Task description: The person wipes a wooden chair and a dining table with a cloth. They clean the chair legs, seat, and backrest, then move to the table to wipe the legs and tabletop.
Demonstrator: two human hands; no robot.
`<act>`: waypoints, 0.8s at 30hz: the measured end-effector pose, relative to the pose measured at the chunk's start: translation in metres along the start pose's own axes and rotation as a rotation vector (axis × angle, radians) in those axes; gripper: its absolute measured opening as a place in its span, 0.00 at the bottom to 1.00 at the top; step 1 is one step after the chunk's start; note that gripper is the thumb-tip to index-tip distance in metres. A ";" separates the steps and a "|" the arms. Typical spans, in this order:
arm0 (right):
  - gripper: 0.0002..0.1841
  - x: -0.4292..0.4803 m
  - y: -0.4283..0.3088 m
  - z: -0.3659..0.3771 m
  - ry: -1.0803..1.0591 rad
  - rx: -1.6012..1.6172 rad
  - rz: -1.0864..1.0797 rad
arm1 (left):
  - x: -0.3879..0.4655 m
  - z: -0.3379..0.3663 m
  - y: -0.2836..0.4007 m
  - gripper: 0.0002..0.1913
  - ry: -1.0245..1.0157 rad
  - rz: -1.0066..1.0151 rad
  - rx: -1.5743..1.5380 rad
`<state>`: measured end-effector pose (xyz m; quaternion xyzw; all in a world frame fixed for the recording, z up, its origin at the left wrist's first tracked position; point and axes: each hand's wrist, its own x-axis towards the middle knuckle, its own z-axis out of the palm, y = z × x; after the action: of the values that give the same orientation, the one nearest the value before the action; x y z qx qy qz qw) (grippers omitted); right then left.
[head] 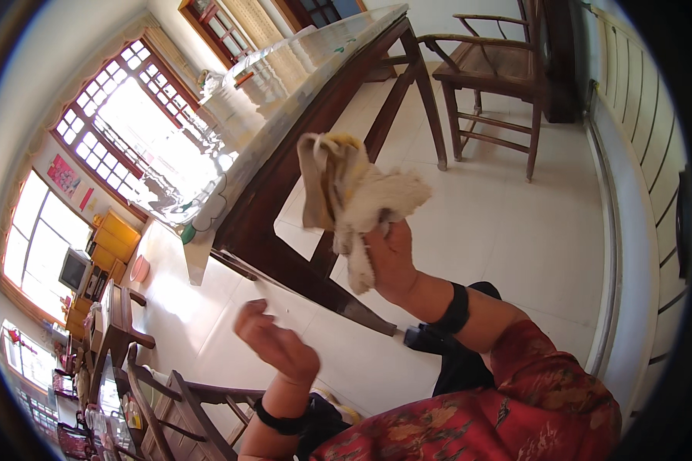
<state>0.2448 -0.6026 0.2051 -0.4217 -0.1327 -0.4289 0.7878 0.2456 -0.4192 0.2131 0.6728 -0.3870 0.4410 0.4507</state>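
My right hand [393, 262] grips a bunched beige cloth [375, 199] with frayed edges and some yellowish patches. It is held up beside the long edge of a dark wooden table [277, 196], over the tiled floor. A clear, glossy plastic cover [282, 86] lies on the tabletop, and its corner hangs down past the near end. Lower and to the left is my left hand [279, 344], holding nothing, its fingers loosely bent and slightly blurred. Each of my wrists or forearms bears a black band.
A wooden armchair [487, 63] stands beyond the table's far leg. Another wooden chair [179, 415] is at the lower left. A white slatted radiator or panel [640, 86] lines the right wall. A pink basin [140, 269] sits on the floor near a yellow cabinet [115, 236].
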 end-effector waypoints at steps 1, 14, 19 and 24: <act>0.17 0.009 -0.004 0.005 -0.006 -0.044 -0.097 | 0.000 -0.006 -0.017 0.08 -0.005 -0.117 -0.007; 0.27 0.082 -0.013 0.023 -0.265 -0.898 -0.741 | 0.030 0.019 -0.223 0.15 -0.498 -0.220 0.424; 0.27 0.131 -0.006 -0.013 -0.118 -1.001 -0.712 | 0.043 0.031 -0.235 0.26 -0.592 -0.239 0.350; 0.24 0.187 0.013 -0.053 0.026 -0.970 -0.614 | 0.029 0.035 -0.255 0.23 -0.624 -0.196 0.315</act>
<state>0.3584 -0.7454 0.2725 -0.6717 -0.0273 -0.6551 0.3448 0.4968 -0.3810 0.1655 0.8702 -0.3668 0.2231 0.2418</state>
